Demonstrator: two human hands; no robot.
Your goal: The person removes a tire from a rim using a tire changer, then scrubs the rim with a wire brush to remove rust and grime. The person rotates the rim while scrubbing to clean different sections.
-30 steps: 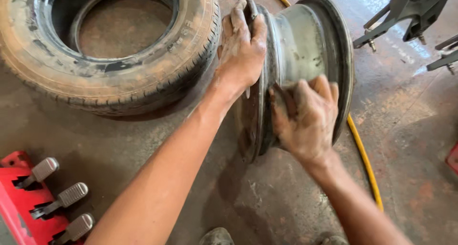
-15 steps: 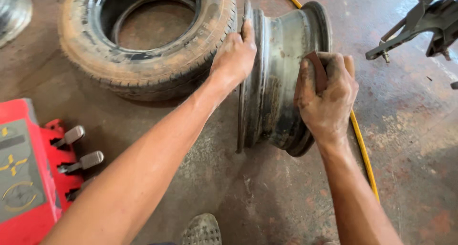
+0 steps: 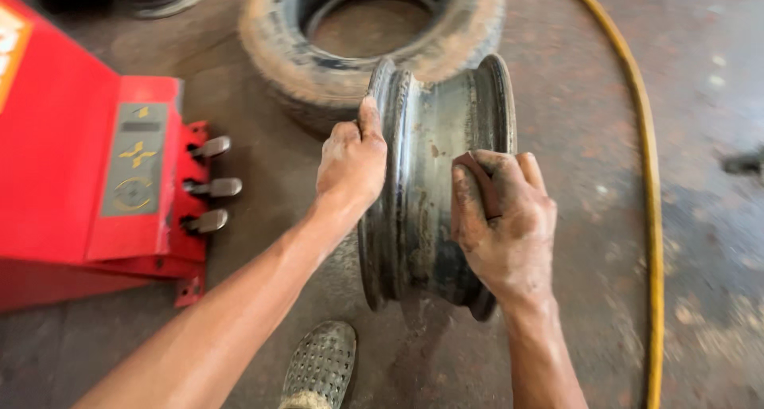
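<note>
At nine o'clock from my hands sits the biggest thing here — a red machine [image 3: 72, 178] with a grey panel on its slope and three little metal pedals [image 3: 208, 185] sticking out of its side toward the middle.

At twelve o'clock a dirty old tire [image 3: 350, 67] lies flat on the brown floor [image 3: 605, 218]. I can see down into its round hole.

Right in front of it, in the middle, is the metal wheel rim [image 3: 430, 194]. It stands up on its edge on the floor. Its top looks like it is right up against the tire, but I cannot tell if they touch. The rim is grey and scuffed, with dark grime near its bottom.

At three o'clock a yellow hose [image 3: 651, 218] runs along the floor, from the top down to the bottom edge, well apart from the rim.

My left hand [image 3: 352, 164] grips the rim's left lip — fingers curled over the edge, thumb pointing up along it.

My right hand [image 3: 503, 226] is on the rim's middle band. Its fingers are bent and press a small brownish pad [image 3: 482, 180] flat against the metal.

At six o'clock is my grey shoe [image 3: 320, 365] with little holes, near the bottom of the rim.
</note>
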